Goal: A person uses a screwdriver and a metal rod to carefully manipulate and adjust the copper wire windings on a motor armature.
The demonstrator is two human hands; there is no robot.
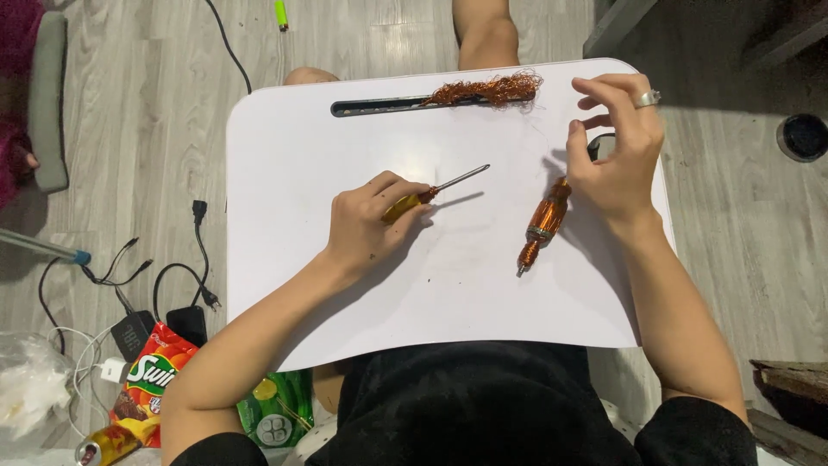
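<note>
My left hand (369,226) grips a screwdriver (435,191) by its yellow handle, with the metal shaft pointing up and right over the white lap table (293,147). My right hand (617,147), with a ring on one finger, hovers at the table's right side with fingers apart and curled; whether a thin wire is pinched in them I cannot tell. Just below and left of it lies a motor armature wound with copper wire (543,223). A tangle of loose copper wire (487,89) rests at the right end of the table's slot (375,107).
On the wooden floor to the left lie black cables and a power adapter (185,321), a red snack bag (151,380), a green bag (276,414) and a can (103,444). A green lighter (281,13) lies at the top. A dark round object (803,136) sits at the right.
</note>
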